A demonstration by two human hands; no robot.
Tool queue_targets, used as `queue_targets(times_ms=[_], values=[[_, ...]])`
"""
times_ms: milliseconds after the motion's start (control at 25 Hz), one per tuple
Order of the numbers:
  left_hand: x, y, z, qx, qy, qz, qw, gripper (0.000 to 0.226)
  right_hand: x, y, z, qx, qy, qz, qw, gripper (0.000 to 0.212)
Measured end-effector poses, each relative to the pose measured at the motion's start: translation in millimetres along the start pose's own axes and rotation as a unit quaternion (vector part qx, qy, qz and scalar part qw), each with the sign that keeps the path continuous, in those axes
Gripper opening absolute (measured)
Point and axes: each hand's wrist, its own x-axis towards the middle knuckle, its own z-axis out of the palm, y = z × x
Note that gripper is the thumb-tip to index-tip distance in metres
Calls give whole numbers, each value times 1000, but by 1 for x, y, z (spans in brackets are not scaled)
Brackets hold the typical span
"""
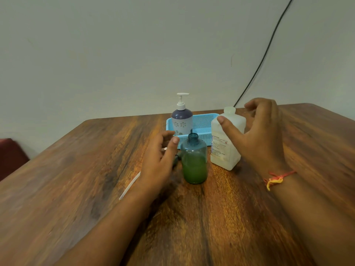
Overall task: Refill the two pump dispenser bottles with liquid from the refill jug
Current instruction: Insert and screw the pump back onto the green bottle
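Observation:
A teal see-through bottle (194, 160) stands open-necked at the table's middle, about half full of green liquid. Its pump head lies on the table behind my left hand (159, 162), with the white dip tube (129, 186) sticking out to the left. My left hand hovers just left of the bottle, fingers apart, holding nothing. The white square refill jug (227, 143) stands uncapped right of the bottle. My right hand (257, 135) is spread beside and slightly in front of the jug, not gripping it. A purple-and-white pump bottle (182, 118) with its pump on stands in the blue basket (203, 123).
The wooden table (192, 217) runs to a wall at the back. A black cable (269, 48) hangs down the wall behind the jug. A dark red seat (9, 156) is at the far left.

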Motion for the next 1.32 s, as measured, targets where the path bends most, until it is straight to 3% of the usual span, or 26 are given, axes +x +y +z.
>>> queue_targets(times_ms=[80,160,440,520,640,720,800,920,1000,1080,1200,1320], values=[[9,-6,-8,65,74,-4,995,9,-3,-10,-3,42,-33,-60,997,57],[17,-14,-16,153,96,-36,983,7,-9,-20,0,38,-92,-98,990,51],[14,-23,-15,314,-80,-56,944,27,-26,-34,14,-11,-258,-22,966,85],[13,-25,-11,357,-114,-50,926,33,-29,-35,17,-8,-289,-4,957,87],[14,-25,-8,348,-111,-42,930,27,-35,-34,23,27,-320,44,946,83],[15,-21,-9,301,-47,-46,951,23,-37,-33,25,58,-327,71,941,81],[18,-13,-13,204,68,-48,975,25,-37,-34,25,77,-323,77,940,78],[29,0,-25,-77,155,-75,982,33,-38,-36,25,92,-318,78,940,78],[33,6,-34,-265,171,-92,944,40,-41,-38,26,93,-317,72,941,79],[36,11,-43,-376,199,-94,900,31,-43,-38,27,92,-315,56,943,80],[40,14,-57,-461,234,-103,850,21,-44,-38,26,78,-312,34,946,81],[41,14,-62,-490,239,-111,831,19,-42,-40,24,54,-314,19,948,82]])
